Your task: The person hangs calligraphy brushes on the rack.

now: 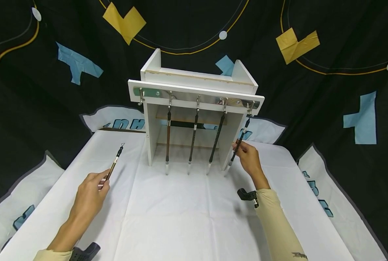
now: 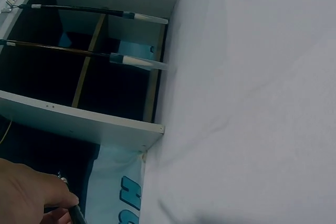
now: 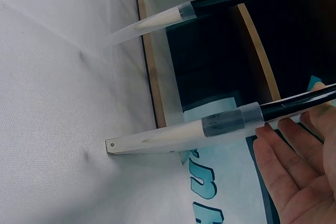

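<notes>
In the head view, my left hand pinches a slim brush by its handle, with the hanging loop pointing up and away; its lower end is hidden by the hand. Four similar brushes in clear tip caps hang from hooks on a white rack. The rightmost hanging brush has my right hand beside it. Seen from the right wrist, that brush's dark handle crosses in front of my fairly straight fingers, which touch it or lie just behind it.
A white cloth covers the table. The leftmost hook on the rack carries no brush. The rack has side walls and inner shelves. Behind stands a black curtain with yellow and blue pieces, and lettered white cloth hangs around the table edges.
</notes>
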The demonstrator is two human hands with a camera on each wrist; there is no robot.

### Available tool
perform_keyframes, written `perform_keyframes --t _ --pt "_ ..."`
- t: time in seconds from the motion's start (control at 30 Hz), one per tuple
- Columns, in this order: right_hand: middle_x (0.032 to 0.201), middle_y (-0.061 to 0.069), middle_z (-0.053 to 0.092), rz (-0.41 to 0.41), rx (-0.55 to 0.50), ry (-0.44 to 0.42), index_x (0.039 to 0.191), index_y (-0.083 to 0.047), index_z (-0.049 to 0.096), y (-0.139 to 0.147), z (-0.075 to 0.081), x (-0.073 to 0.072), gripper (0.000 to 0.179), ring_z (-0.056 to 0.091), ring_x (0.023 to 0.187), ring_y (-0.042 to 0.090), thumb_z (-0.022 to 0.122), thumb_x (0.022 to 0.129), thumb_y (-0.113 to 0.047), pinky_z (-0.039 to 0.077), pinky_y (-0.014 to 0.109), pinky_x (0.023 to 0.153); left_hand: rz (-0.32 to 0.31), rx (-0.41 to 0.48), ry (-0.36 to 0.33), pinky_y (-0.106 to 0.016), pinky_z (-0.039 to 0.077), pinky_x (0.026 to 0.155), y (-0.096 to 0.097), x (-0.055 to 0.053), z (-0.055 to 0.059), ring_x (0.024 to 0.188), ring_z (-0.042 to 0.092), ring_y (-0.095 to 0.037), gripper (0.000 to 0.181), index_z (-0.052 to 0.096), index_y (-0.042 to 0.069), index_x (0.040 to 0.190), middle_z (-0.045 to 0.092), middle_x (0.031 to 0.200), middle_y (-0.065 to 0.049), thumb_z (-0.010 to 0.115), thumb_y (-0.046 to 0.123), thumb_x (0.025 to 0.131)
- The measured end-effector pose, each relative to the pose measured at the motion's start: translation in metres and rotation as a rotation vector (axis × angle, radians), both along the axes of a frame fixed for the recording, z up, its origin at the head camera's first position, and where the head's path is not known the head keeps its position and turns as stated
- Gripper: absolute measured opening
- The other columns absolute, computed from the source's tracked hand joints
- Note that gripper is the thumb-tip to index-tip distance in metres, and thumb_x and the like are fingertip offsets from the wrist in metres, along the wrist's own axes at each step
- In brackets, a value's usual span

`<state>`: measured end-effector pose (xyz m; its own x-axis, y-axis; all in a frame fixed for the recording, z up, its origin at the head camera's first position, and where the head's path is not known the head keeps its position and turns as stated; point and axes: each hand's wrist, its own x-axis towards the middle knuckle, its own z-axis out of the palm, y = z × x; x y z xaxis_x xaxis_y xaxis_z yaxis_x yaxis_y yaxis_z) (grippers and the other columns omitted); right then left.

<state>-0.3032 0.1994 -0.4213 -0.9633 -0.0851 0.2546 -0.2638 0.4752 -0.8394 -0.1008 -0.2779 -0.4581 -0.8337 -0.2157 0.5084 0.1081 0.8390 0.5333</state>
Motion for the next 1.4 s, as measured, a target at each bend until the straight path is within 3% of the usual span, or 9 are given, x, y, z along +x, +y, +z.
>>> perform_keyframes --t 0.23,0.3,0.4,0.47,0.63,0.73,1.07,1.4 --pt "0.123 0.025 0.074 -0.004 -0.009 0.002 0.138 0.0 0.067 0.0 -0.001 0.0 0.051 0.074 0.114 0.041 0.062 0.107 -0.041 0.053 0.056 0.108 -0.005 0.052 0.033 -0.049 0.061 0.074 0.008 0.001 0.016 0.094 0.074 -0.045 0.042 0.067 -0.005 0.136 0.065 0.113 -0.026 0.068 -0.009 0.094" --pt "0.124 0.025 0.074 -0.002 -0.006 0.006 0.138 -0.001 0.067 0.0 -0.001 0.0 0.052 0.074 0.114 0.041 0.062 0.107 -0.041 0.053 0.057 0.108 -0.004 0.066 0.046 -0.03 0.063 0.076 0.011 0.002 0.021 0.094 0.074 -0.043 0.043 0.067 -0.003 0.137 0.066 0.113 -0.024 0.068 -0.008 0.094" --pt "0.126 0.025 0.073 0.003 -0.002 0.012 0.137 -0.001 0.068 0.0 -0.001 0.0 0.051 0.073 0.115 0.041 0.062 0.107 -0.042 0.053 0.057 0.108 -0.006 0.086 0.067 -0.002 0.05 0.077 0.017 0.002 0.029 0.095 0.074 -0.041 0.044 0.066 -0.002 0.139 0.066 0.113 -0.022 0.068 -0.006 0.095" --pt "0.126 0.024 0.073 0.007 -0.002 0.015 0.136 -0.001 0.069 0.001 -0.001 0.0 0.051 0.073 0.116 0.04 0.062 0.107 -0.042 0.052 0.057 0.108 -0.009 0.094 0.093 0.005 0.042 0.079 0.021 0.001 0.034 0.094 0.074 -0.04 0.044 0.066 -0.001 0.139 0.066 0.113 -0.021 0.069 -0.006 0.096" --pt "0.127 0.025 0.073 0.007 -0.01 0.006 0.137 -0.001 0.068 0.001 -0.002 0.0 0.049 0.073 0.116 0.04 0.062 0.107 -0.04 0.052 0.056 0.109 -0.022 0.118 0.185 0.006 0.042 0.081 0.033 -0.003 0.048 0.091 0.075 -0.039 0.046 0.067 0.0 0.14 0.066 0.114 -0.021 0.07 -0.008 0.095" --pt "0.126 0.025 0.073 0.002 -0.012 0.002 0.138 -0.001 0.067 0.001 -0.002 0.0 0.049 0.073 0.115 0.041 0.062 0.107 -0.039 0.053 0.056 0.108 -0.026 0.131 0.228 0.008 0.035 0.084 0.04 -0.004 0.055 0.091 0.074 -0.038 0.047 0.066 0.001 0.141 0.066 0.115 -0.022 0.07 -0.009 0.095" --pt "0.126 0.025 0.073 0.006 -0.016 0.029 0.136 0.0 0.068 0.001 -0.002 0.0 0.048 0.073 0.114 0.041 0.061 0.108 -0.038 0.055 0.054 0.106 -0.068 0.133 0.356 0.006 0.039 0.087 0.057 -0.008 0.076 0.098 0.073 -0.035 0.052 0.066 0.004 0.143 0.065 0.117 -0.023 0.07 -0.012 0.094" --pt "0.125 0.025 0.073 -0.008 -0.007 0.009 0.139 -0.001 0.067 0.0 -0.003 0.0 0.051 0.073 0.115 0.041 0.061 0.107 -0.041 0.053 0.057 0.108 -0.077 0.133 0.381 0.006 0.039 0.082 0.065 -0.018 0.083 0.101 0.071 -0.034 0.05 0.066 0.005 0.143 0.065 0.117 -0.023 0.069 -0.01 0.095"
